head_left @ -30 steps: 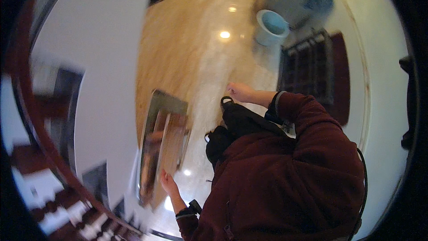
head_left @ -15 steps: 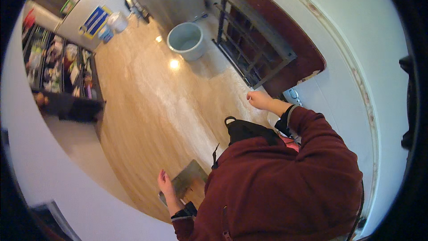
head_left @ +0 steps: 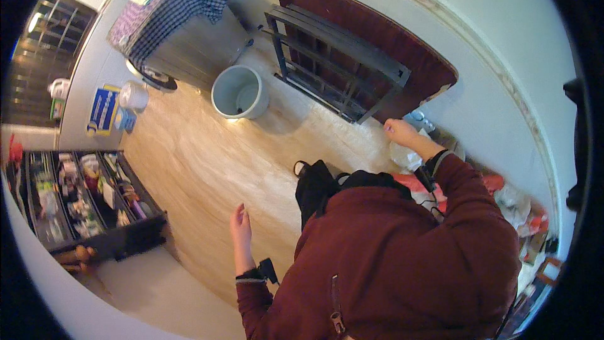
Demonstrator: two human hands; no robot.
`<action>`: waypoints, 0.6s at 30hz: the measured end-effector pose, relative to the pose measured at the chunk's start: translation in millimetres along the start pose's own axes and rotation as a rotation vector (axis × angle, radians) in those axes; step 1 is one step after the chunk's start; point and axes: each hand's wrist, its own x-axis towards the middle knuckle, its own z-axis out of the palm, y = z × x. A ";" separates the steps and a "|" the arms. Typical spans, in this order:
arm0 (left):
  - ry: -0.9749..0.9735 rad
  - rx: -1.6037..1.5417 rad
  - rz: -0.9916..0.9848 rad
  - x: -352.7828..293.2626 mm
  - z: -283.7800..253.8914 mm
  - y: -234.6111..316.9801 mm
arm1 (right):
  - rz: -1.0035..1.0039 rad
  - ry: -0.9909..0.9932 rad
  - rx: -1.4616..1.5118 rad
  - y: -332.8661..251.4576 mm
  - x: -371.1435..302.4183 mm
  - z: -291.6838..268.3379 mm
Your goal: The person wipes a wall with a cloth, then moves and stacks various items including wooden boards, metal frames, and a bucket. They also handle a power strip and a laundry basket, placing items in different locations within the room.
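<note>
My left hand (head_left: 240,223) hangs over the wood-patterned floor (head_left: 207,170), its fingers loosely stretched forward with nothing seen in them. Out to the right, near the wall, my right hand (head_left: 402,133) is loosely closed, and no object shows in it. It is nearest to the lower end of a folded table with a dark red top (head_left: 434,75) and a dark metal frame (head_left: 352,69), which leans on the wall. Both hands are apart from everything around them. Ahead on the floor stands a pale grey-blue bucket (head_left: 242,91) with a small dark thing at its bottom.
At the far left, a covered appliance (head_left: 195,44) stands under a checked cloth (head_left: 201,0). A black shelf (head_left: 94,195) full of small goods is at the left. White and blue tubs (head_left: 133,96) sit by the wall. Plastic bags (head_left: 516,204) lie at the right.
My view has turned to the right and my body has moved forward; the bucket and shelf appear further left and lower. The dustpan-like flat thing by my left hand is out of view.
</note>
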 end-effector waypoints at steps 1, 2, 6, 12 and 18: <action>-0.027 0.044 0.003 30.4 -10.3 5.0 | 0.034 0.019 0.006 -3.2 3.7 0.2; -0.056 0.088 0.042 63.1 -18.2 11.9 | 0.081 0.048 0.001 -6.6 8.0 -0.8; -0.148 0.097 0.139 177.4 -19.7 56.5 | 0.135 0.122 0.016 -25.3 24.2 -10.8; -0.427 0.084 0.195 295.7 55.9 159.2 | 0.285 0.194 0.096 -38.5 49.4 -47.4; -0.640 -0.134 0.029 357.1 183.6 246.2 | 0.296 0.154 0.193 -15.7 128.9 -88.0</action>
